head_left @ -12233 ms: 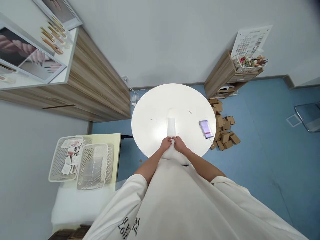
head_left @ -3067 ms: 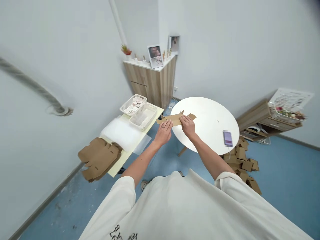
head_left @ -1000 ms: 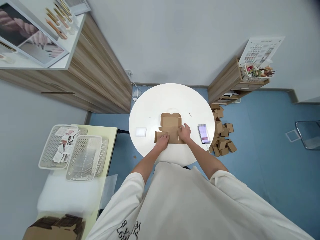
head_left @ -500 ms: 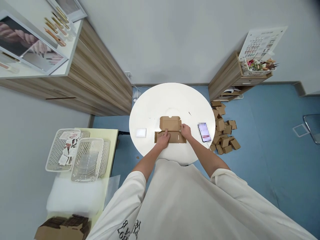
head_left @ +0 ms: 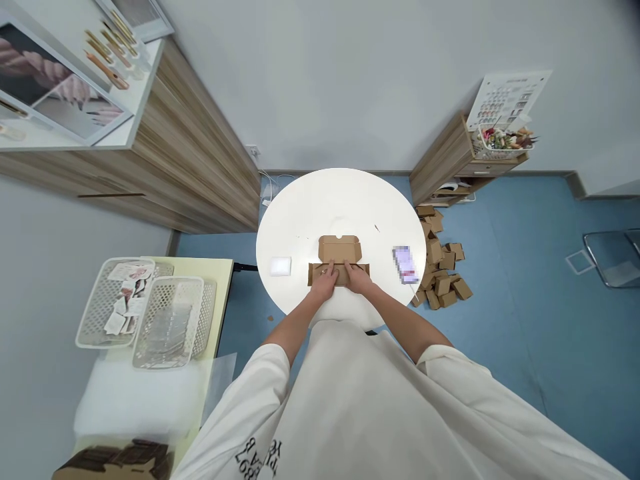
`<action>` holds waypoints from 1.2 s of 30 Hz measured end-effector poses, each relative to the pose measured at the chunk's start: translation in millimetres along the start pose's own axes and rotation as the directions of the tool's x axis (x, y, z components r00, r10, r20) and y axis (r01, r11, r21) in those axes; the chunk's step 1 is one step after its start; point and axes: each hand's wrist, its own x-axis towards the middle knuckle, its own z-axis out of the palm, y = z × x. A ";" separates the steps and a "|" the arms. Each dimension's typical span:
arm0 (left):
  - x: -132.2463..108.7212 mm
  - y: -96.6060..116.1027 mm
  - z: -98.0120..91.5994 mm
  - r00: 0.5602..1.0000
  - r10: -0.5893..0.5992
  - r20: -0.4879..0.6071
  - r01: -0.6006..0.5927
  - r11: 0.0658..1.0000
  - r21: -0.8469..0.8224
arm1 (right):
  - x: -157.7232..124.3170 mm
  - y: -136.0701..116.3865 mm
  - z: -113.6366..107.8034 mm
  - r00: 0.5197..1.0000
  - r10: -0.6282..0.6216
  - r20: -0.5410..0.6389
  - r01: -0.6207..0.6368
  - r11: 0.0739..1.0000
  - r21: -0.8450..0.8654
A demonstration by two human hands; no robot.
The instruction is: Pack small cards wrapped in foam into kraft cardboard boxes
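A brown cardboard box [head_left: 340, 249], partly folded, lies on the round white table [head_left: 320, 200] in front of me. Its notched lid panel spreads flat away from me, and the lower part sits under both hands. My left hand [head_left: 325, 283] grips the near part left of centre, fingers pointing toward the fold. Close beside it, my right hand [head_left: 357, 278] has its fingers on the same fold line, gripping the cardboard. Thumbs and the underside of the box are mostly hidden.
On the table, a white packet [head_left: 281, 266] lies left and a phone [head_left: 405, 265] with a cable lies right. Small folded boxes [head_left: 443, 283] are heaped on the floor. White baskets [head_left: 167, 323] stand on a side table at left, near cabinets [head_left: 200, 153].
My right hand has moved left from the box's right edge to the middle fold, next to my left hand. The right side flap now stands folded in. The view has shifted slightly.
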 end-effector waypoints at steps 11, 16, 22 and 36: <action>-37.5 -38.9 16.9 0.876 -0.423 -0.232 0.360 0.893 -0.269 | -1.8 -5.6 -0.1 0.998 0.043 0.047 -0.044 0.999 0.026; -27.0 -45.3 20.4 0.927 -0.357 -0.114 0.305 0.895 -0.325 | -2.3 -8.4 -0.9 0.998 0.049 0.048 -0.049 0.999 0.010; -29.6 -25.7 12.0 0.964 -0.224 -0.141 0.166 0.926 -0.339 | 0.3 -6.5 3.2 0.998 0.049 0.030 -0.050 0.999 0.004; -31.4 -13.9 7.3 0.990 -0.138 -0.032 0.131 0.978 -0.164 | -0.4 -9.1 1.8 0.995 0.077 0.069 -0.077 0.997 0.003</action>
